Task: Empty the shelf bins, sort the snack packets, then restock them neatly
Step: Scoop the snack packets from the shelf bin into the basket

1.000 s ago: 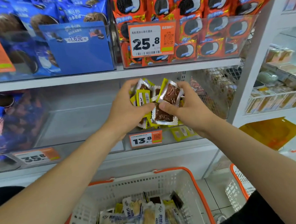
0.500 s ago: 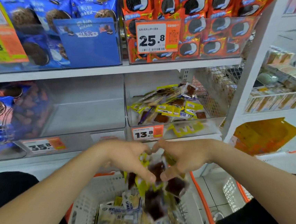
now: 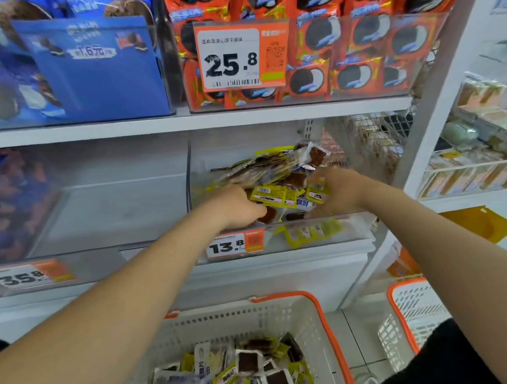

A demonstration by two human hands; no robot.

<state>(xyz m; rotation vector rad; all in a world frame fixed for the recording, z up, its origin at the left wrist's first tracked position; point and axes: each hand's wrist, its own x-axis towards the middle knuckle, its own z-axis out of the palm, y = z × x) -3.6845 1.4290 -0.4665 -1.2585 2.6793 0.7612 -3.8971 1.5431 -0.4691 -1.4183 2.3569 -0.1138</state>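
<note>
Hands (image 3: pixel 290 200) among binned snack packets (image 3: pixel 280 195)

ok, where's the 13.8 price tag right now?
Head view, centre: the 13.8 price tag sits on the front lip of the clear bin of yellow packets, just below the left hand.

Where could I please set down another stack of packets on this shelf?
The clear bin between the blue packets and the 13.8 bin is bare. The 13.8 bin is crowded: both hands gather yellow packets there.

Yellow snack packets (image 3: pixel 279 186) heaped in clear bin (image 3: pixel 336 233).
</note>
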